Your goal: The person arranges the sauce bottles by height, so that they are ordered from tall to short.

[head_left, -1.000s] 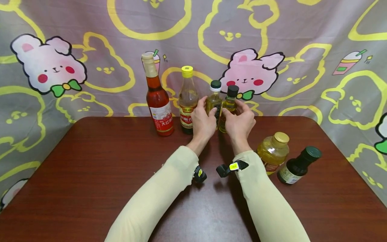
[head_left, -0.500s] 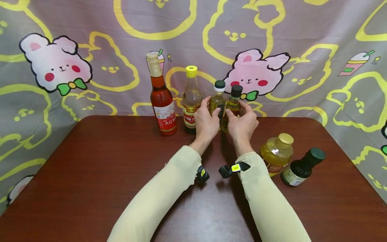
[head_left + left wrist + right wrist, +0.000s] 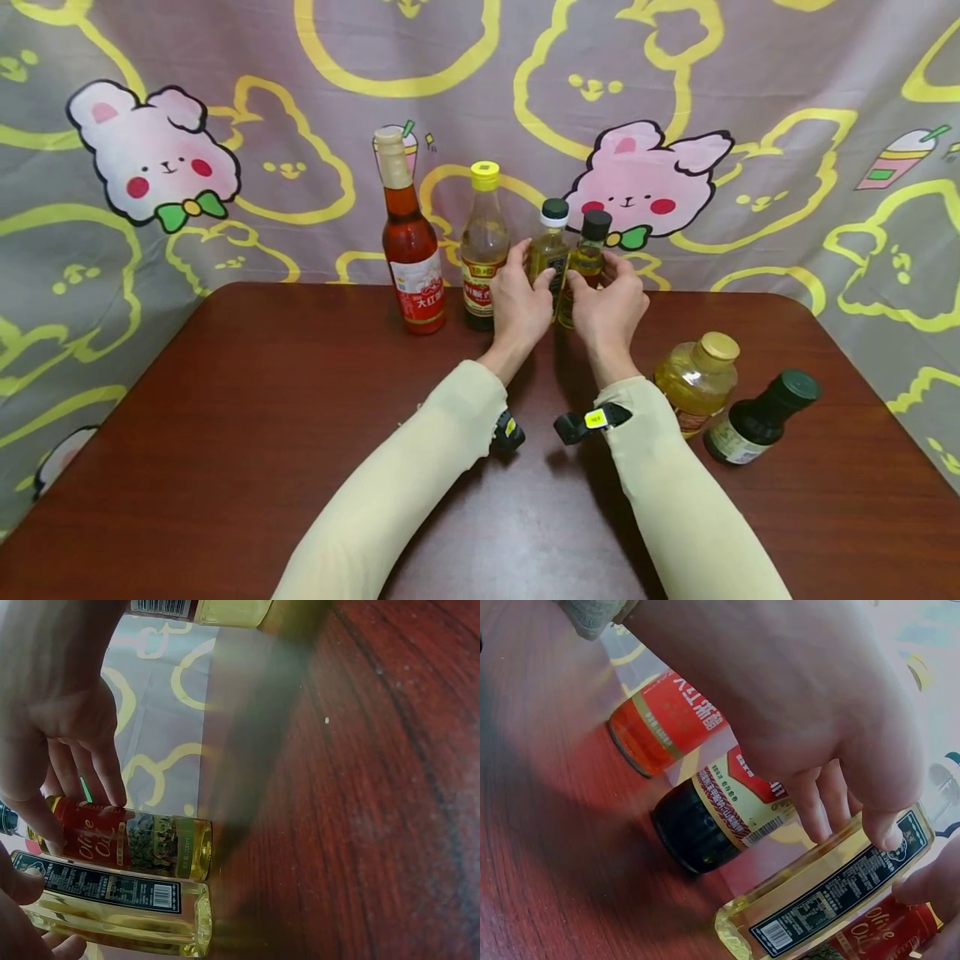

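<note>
My left hand (image 3: pixel 522 304) holds a squarish bottle of pale yellow oil (image 3: pixel 546 254) with a dark green cap, its thumb against the black label. Right beside it, my right hand (image 3: pixel 611 312) grips a smaller black-capped olive oil bottle (image 3: pixel 590 260) between thumb and fingers. Both bottles stand upright at the far side of the table, close together. A red "Olive Oil" label (image 3: pixel 90 838) shows in the left wrist view. In the right wrist view, the squarish bottle's black label (image 3: pixel 836 889) faces the camera.
Left of the hands stand a yellow-capped bottle of dark liquid (image 3: pixel 480 283) and a tall bottle of red liquid (image 3: pixel 417 275). A round oil bottle (image 3: pixel 693 383) and a dark green-capped bottle (image 3: pixel 761 425) stand by the right forearm. A patterned curtain (image 3: pixel 420 50) hangs behind the table (image 3: pixel 225 433).
In the head view the whole scene has slid a little to the right. Both hands keep their hold, and the bottles stay in the same places relative to one another.
</note>
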Demonstrator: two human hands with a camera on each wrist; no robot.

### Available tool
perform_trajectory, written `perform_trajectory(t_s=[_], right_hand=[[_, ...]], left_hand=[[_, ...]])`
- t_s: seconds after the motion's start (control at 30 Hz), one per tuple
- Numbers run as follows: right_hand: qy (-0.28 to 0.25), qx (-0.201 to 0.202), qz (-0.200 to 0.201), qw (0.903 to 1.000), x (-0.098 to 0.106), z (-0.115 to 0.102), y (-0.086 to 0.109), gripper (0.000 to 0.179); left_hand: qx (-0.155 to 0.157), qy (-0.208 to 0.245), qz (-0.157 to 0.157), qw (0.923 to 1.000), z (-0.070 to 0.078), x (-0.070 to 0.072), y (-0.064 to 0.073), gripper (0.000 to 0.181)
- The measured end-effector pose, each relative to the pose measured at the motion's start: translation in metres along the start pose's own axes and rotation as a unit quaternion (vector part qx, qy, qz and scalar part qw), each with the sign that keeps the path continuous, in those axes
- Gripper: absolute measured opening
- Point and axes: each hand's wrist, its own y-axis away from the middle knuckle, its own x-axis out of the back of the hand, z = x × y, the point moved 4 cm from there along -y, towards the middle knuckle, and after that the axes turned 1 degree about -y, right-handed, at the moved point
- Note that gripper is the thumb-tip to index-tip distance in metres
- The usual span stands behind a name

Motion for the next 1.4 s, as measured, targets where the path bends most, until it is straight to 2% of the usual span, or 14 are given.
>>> perform_trajectory(t_s=[0.23, 0.4, 0.53, 0.67, 0.87, 1.03, 1.13, 1.33, 1.4], right_hand=[[0.000, 0.002, -0.004, 1.0000, 0.003, -0.001, -0.001, 0.057], [0.009, 0.001, -0.035, 0.9994, 0.004, -0.008, 0.005, 0.075], [0.016, 0.024, -0.041, 0.9987, 0.012, -0.021, 0.012, 0.084], [0.016, 0.058, -0.040, 0.9974, 0.027, -0.039, 0.020, 0.084], [0.017, 0.108, -0.049, 0.9928, 0.063, -0.059, 0.035, 0.080], [0.027, 0.149, -0.048, 0.9874, 0.104, -0.063, 0.046, 0.074], [0.043, 0.166, -0.039, 0.9844, 0.131, -0.058, 0.048, 0.069], [0.026, 0.231, 0.024, 0.9723, 0.181, -0.034, 0.048, 0.063], [0.012, 0.214, 0.031, 0.9762, 0.195, -0.022, 0.045, 0.063]], left_hand=[[-0.003, 0.000, -0.004, 1.0000, 0.001, -0.002, 0.001, 0.051], [-0.005, -0.008, 0.000, 1.0000, 0.000, 0.001, 0.001, 0.051], [-0.008, -0.008, -0.003, 0.9999, -0.001, 0.001, 0.000, 0.050], [-0.007, -0.008, -0.005, 0.9999, -0.002, 0.000, 0.000, 0.051], [-0.003, -0.006, -0.006, 1.0000, -0.001, 0.000, 0.001, 0.051], [0.006, -0.003, -0.011, 0.9999, -0.002, -0.001, 0.001, 0.052], [0.008, -0.004, -0.011, 0.9999, -0.002, -0.001, 0.001, 0.052], [0.007, -0.001, -0.009, 0.9999, -0.002, -0.001, 0.002, 0.052], [0.005, -0.001, -0.008, 1.0000, -0.002, 0.000, 0.002, 0.051]])
